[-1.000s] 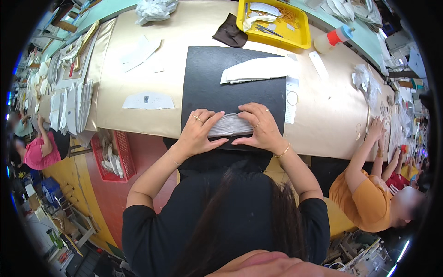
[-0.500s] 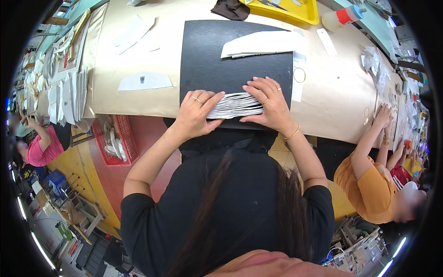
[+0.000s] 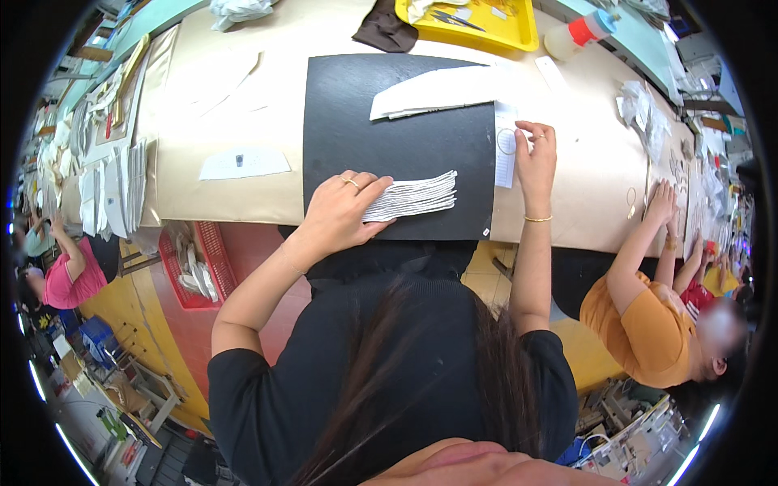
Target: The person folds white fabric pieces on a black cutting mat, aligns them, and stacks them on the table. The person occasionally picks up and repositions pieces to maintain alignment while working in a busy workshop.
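You have a single view, from a fisheye camera on your head, looking steeply down and forward. Your own hair and black-sleeved shoulders fill the lower middle, close to the lens. The tan tabletop (image 3: 243, 194) runs across the upper half, its straight edges bowing toward the round rim. The black mat (image 3: 381, 138) sits near centre; neighbours and floor curve away at both sides.

- Stack of white cut pieces (image 3: 413, 195): fanned, flat on the black mat's near edge, its left end under a hand.
- Small ring (image 3: 506, 142): flat on a white paper slip beside the mat.
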Motion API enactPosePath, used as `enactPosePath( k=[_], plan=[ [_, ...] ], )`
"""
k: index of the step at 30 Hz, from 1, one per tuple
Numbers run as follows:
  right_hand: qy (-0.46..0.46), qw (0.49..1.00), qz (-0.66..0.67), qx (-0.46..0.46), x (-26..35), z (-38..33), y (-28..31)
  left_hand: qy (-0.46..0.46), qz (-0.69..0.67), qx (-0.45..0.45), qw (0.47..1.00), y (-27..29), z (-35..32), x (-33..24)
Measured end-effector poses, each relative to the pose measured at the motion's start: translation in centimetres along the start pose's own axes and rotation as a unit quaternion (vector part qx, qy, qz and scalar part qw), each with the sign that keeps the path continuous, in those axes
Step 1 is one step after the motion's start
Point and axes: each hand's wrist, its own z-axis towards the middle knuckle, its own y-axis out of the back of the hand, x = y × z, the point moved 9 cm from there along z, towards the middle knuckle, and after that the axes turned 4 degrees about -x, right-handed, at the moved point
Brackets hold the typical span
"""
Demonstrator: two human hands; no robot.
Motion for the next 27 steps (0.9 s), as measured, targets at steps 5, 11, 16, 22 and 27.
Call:
enactPosePath(
  k=[5,11,16,22,27],
  plan=[
    [-0.018,0.991,-0.123,0.044,-3.6,0.6,-2.0,0.084,-0.068,0.027,0.994,-0.2,0.2,1.8],
    [-0.031,0.999,0.045,-0.003,-5.7,0.8,-0.9,0.339,-0.518,-0.019,0.785,-2.0,-2.6,5.2],
    [-0.154,0.926,0.342,0.035,-2.2,0.3,0.1,0.286,-0.839,-0.062,0.458,-4.0,-2.9,4.4],
    [-0.060,0.847,0.450,0.276,10.0,-4.5,-5.9,0.171,-0.981,0.018,0.093,-6.0,-1.9,0.1],
    [-0.032,0.788,0.559,0.256,15.0,-5.4,-8.6,0.217,-0.964,0.048,0.149,-7.1,-2.6,-1.7]
  ],
)
